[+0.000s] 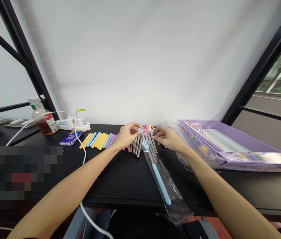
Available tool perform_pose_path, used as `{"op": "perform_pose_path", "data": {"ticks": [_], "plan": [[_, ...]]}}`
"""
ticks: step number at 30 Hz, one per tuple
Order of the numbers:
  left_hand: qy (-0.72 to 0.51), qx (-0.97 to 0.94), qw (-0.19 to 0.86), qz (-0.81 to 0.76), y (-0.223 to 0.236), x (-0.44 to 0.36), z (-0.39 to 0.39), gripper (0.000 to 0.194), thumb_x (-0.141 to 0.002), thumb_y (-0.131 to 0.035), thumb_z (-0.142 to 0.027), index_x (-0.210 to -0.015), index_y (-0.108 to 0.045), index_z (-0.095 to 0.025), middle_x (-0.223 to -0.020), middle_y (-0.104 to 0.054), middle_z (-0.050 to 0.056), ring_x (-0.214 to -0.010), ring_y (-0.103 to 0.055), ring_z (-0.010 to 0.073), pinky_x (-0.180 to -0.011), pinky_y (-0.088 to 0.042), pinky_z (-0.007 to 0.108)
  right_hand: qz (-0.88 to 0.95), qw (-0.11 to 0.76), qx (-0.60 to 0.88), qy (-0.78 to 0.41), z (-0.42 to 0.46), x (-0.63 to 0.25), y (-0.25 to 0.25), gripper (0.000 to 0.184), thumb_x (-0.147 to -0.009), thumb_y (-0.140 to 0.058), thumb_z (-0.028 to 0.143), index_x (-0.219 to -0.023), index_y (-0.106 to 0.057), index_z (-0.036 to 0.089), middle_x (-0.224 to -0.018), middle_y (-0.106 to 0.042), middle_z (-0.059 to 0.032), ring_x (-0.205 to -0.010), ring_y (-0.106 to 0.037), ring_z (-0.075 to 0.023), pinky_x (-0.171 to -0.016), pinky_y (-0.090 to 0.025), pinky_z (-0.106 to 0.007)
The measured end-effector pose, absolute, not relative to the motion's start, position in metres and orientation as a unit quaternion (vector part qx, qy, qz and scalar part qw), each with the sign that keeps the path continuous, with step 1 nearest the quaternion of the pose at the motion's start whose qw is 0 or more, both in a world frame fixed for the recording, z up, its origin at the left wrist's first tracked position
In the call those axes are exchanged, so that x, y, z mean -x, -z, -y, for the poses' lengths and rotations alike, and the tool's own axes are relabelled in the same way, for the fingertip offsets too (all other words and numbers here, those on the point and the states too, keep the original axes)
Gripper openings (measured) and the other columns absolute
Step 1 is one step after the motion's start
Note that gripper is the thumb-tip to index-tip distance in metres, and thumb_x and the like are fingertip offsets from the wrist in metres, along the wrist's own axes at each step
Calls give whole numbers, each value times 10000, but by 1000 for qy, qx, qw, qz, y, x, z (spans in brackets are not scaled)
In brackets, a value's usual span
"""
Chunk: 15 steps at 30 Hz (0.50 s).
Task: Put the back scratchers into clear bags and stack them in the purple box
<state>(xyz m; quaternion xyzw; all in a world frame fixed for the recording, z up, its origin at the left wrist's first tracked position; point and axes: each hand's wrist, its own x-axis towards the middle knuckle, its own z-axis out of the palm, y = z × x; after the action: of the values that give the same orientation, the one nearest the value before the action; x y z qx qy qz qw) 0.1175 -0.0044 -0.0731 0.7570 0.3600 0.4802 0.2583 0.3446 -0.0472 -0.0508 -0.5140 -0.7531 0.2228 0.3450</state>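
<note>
A blue-handled back scratcher (160, 184) with a small hand-shaped head and metal rod lies inside a long clear plastic bag (179, 199). The bag's lower end hangs over the desk's front edge. My left hand (128, 135) pinches the bag's top at its left side. At the right side of the same opening, my right hand (167, 138) has its fingers closed on the film. Behind and beneath, several metal rods (136, 148) with coloured hand-shaped heads lie bunched together. Left of them is a row of yellow, blue and purple handles (100, 141).
On the right stands an open purple box (205, 124) with clear plastic sleeves inside. A blue packet (71, 138), a white power strip (82, 125) and a bottle of brown liquid (44, 121) sit left. A white cable (85, 156) crosses the black desk's front edge.
</note>
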Motion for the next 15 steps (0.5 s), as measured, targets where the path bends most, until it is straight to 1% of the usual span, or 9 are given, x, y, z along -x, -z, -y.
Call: {"op": "perform_pose_path", "data": {"ticks": [3,5,7,8,11,13,15], "plan": [[-469,-764,237,-374,71,-114,8,148,-839,-646,-290,-964,-653,-211,-775,-713,1,-711,-661,150,-720,-514,272,713,331,618,-24,47,-358,44,126,-811,-575,212,-921,-635,221,-822,-745,-46,-749,-678,-214,-640,-443,-300],[-455,-772,228,-380,71,-113,9,131,-869,-598,-295,-966,-639,-218,-759,-708,-14,-630,-626,134,-676,-501,267,690,297,659,50,48,-367,41,142,-795,-586,201,-914,-660,228,-865,-754,-50,-826,-686,-236,-668,-439,-309],[-451,-775,223,-382,73,-114,9,138,-880,-572,-288,-994,-618,-225,-753,-703,-27,-604,-607,126,-668,-497,263,689,250,678,60,49,-372,41,111,-785,-622,246,-884,-669,226,-886,-752,-59,-847,-688,-248,-667,-436,-313],[-455,-775,221,-379,73,-114,9,146,-878,-570,-280,-1010,-604,-228,-764,-702,-28,-629,-616,128,-684,-501,262,693,225,683,59,49,-374,42,103,-784,-643,291,-856,-668,222,-887,-748,-68,-850,-687,-256,-661,-434,-315],[-472,-776,213,-359,74,-117,9,123,-870,-565,-252,-990,-578,-226,-848,-701,-7,-782,-655,145,-743,-507,256,700,164,692,59,49,-373,46,219,-761,-695,429,-814,-662,219,-876,-733,-89,-856,-674,-284,-634,-418,-325],[-468,-789,197,-344,73,-119,10,66,-869,-538,-215,-915,-586,-215,-885,-691,8,-846,-659,154,-774,-504,262,701,142,696,58,48,-372,49,247,-724,-735,431,-841,-667,225,-886,-728,-92,-870,-665,-294,-624,-409,-324],[-454,-807,172,-335,72,-120,13,106,-849,-510,-157,-839,-604,-204,-873,-688,14,-856,-656,163,-807,-498,282,702,133,698,49,45,-372,52,263,-695,-766,400,-871,-672,228,-904,-726,-92,-883,-662,-296,-621,-407,-320]]}}
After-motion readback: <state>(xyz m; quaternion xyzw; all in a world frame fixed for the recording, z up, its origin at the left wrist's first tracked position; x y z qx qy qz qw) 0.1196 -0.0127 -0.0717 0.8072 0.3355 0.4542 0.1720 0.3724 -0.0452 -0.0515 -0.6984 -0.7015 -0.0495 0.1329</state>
